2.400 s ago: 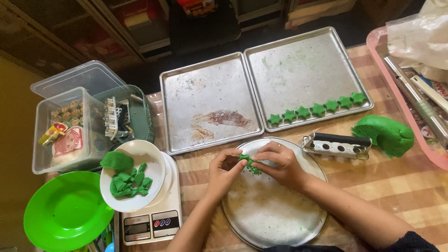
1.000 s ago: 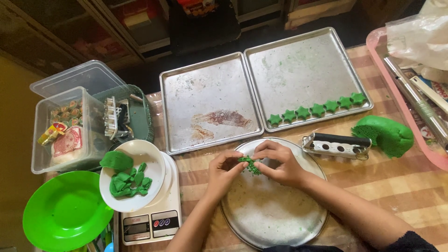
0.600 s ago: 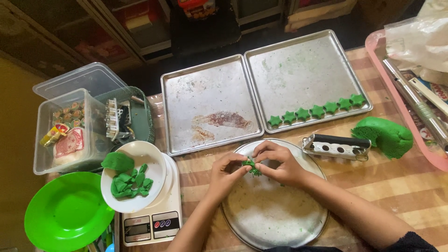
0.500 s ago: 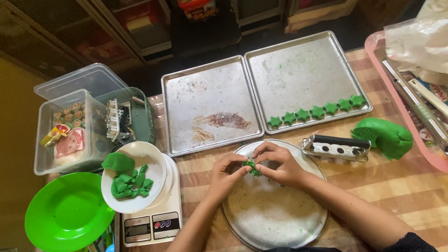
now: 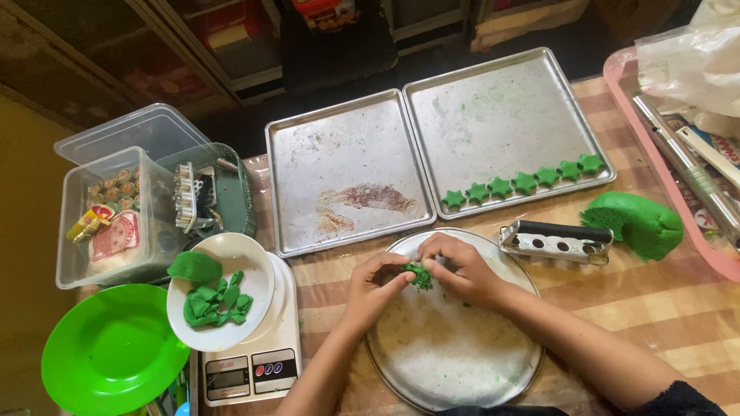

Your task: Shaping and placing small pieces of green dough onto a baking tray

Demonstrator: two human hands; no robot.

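Observation:
My left hand [image 5: 371,289] and my right hand [image 5: 456,267] meet over the far part of a round metal pan [image 5: 455,354], both pinching one small green dough piece [image 5: 420,276] between the fingertips. On the right baking tray [image 5: 501,123] a row of several green dough stars [image 5: 524,182] lies along the near edge. A big green dough lump [image 5: 636,223] rests on the table to the right, beside a metal dough tool with a black handle [image 5: 556,240].
An empty left baking tray [image 5: 343,177] sits beside the right one. A white bowl with green dough bits [image 5: 220,302] stands on a kitchen scale [image 5: 250,362]. A green plate [image 5: 112,358], clear plastic boxes [image 5: 116,208] and a pink tray [image 5: 671,154] flank the work area.
Both hands stay over the round pan working the same small green dough piece; the fingers shift slightly. Nothing else has moved.

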